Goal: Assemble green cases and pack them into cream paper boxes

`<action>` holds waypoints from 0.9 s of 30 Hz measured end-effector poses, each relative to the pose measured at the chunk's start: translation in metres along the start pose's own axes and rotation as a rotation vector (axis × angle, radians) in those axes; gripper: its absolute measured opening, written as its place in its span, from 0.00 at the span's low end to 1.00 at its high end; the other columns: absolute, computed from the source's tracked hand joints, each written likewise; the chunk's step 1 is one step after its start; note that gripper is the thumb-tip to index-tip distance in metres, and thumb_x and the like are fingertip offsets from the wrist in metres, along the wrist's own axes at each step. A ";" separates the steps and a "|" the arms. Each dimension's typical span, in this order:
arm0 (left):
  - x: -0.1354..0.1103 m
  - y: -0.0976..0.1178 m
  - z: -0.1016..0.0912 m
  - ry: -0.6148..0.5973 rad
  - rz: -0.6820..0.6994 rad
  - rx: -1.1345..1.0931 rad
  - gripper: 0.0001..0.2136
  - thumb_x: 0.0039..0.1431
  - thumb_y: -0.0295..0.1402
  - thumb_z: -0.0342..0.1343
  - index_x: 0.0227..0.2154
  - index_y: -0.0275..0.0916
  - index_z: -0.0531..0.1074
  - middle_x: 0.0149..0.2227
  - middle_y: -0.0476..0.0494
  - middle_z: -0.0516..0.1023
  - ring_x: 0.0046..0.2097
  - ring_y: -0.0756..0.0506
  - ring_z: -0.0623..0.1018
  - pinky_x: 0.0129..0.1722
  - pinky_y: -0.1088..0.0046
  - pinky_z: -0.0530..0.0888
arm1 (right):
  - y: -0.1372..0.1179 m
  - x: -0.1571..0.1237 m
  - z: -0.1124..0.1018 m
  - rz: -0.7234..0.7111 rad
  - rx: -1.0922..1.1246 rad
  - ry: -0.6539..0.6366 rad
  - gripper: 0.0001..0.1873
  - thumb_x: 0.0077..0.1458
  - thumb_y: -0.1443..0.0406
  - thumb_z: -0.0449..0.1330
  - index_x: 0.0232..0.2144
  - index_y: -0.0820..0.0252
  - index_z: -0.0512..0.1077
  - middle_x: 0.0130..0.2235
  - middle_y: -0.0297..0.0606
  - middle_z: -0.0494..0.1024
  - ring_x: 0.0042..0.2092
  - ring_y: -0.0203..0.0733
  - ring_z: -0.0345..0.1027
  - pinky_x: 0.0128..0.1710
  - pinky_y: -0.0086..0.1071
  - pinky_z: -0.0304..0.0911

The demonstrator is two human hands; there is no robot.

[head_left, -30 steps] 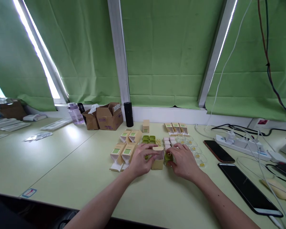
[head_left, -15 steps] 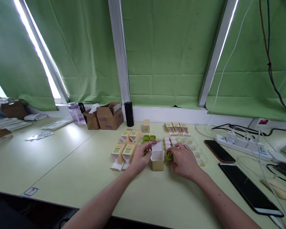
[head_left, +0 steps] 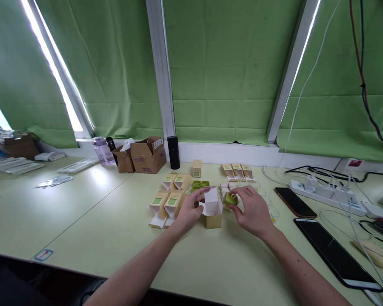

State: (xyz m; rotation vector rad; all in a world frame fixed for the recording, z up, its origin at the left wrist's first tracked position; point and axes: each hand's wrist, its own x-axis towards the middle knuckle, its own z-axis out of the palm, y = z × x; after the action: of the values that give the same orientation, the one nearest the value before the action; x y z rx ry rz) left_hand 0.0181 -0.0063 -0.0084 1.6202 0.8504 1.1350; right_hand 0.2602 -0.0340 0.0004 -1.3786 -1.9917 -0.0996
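We see the left hand (head_left: pixel 191 207) at the left rim of the box (head_left: pixel 213 221), fingertips by its raised back flap; we can't tell if it pinches the card. Right hand (head_left: pixel 250 208) is narrow, thumb and fingers closed around a green piece (head_left: pixel 230 199), just right of the box and apart from its rim. Box sits upright, open top up, white flaps splayed. From its base, tabletop (head_left: pixel 178 263) runs down between our forearms to the front edge, well apart from the box. Left side is tighter: open boxes (head_left: pixel 158 204) stand close to the left hand. Behind the box we get green blocks (head_left: pixel 200 184) and pink blocks (head_left: pixel 224 185), partly hidden by hands and flap. Clear trays (head_left: pixel 274 214) poke out past the right hand; farther right, two phones, the near one (head_left: pixel 337 253) slanting toward the front edge. At the back, a small carton (head_left: pixel 196 168) and three boxes (head_left: pixel 238 172) stand near the wall ledge (head_left: pixel 220 151), with a gap between them.
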 end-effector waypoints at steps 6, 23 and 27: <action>0.001 -0.004 0.001 -0.002 -0.003 -0.030 0.36 0.43 0.19 0.52 0.60 0.40 0.75 0.62 0.36 0.78 0.59 0.36 0.80 0.55 0.60 0.77 | -0.007 -0.003 0.005 0.049 0.466 0.262 0.17 0.65 0.61 0.60 0.55 0.51 0.68 0.56 0.47 0.76 0.48 0.52 0.72 0.41 0.43 0.72; -0.001 0.000 0.004 -0.063 -0.030 -0.137 0.35 0.43 0.21 0.52 0.59 0.38 0.73 0.59 0.35 0.81 0.57 0.37 0.80 0.47 0.66 0.74 | -0.007 -0.007 0.018 0.061 0.602 -0.016 0.22 0.69 0.60 0.55 0.63 0.49 0.58 0.57 0.46 0.75 0.48 0.48 0.77 0.44 0.41 0.74; 0.001 -0.005 0.003 -0.081 -0.076 -0.192 0.37 0.41 0.22 0.53 0.60 0.38 0.72 0.54 0.36 0.84 0.51 0.39 0.82 0.40 0.69 0.72 | -0.005 -0.005 0.012 0.088 0.542 -0.066 0.21 0.69 0.61 0.55 0.62 0.50 0.58 0.51 0.43 0.79 0.41 0.46 0.78 0.38 0.39 0.72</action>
State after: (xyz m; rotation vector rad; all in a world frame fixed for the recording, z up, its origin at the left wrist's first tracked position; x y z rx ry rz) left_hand 0.0213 -0.0048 -0.0131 1.4542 0.7221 1.0567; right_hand 0.2507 -0.0344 -0.0101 -1.1163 -1.8211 0.4971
